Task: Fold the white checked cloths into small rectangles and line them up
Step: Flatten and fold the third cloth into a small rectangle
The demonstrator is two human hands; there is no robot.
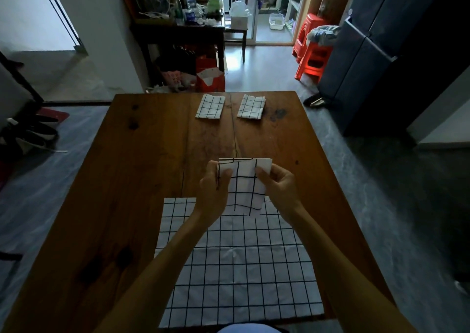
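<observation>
A folded white checked cloth [244,186] hangs above the middle of the wooden table [142,180], held by its upper corners. My left hand [213,193] pinches its left edge and my right hand [276,187] pinches its right edge. Below it a large white checked cloth [239,269] lies spread flat at the table's near edge, partly hidden by my forearms. Two small folded checked cloths lie side by side at the far edge, one on the left [210,106] and one on the right [251,106], with a gap between them.
Beyond the table stand a cluttered dark side table [178,25], a red bag [210,74] on the floor and stacked red plastic stools [311,50]. A dark cabinet [376,53] rises at the right. Shoes lie on the floor at the left.
</observation>
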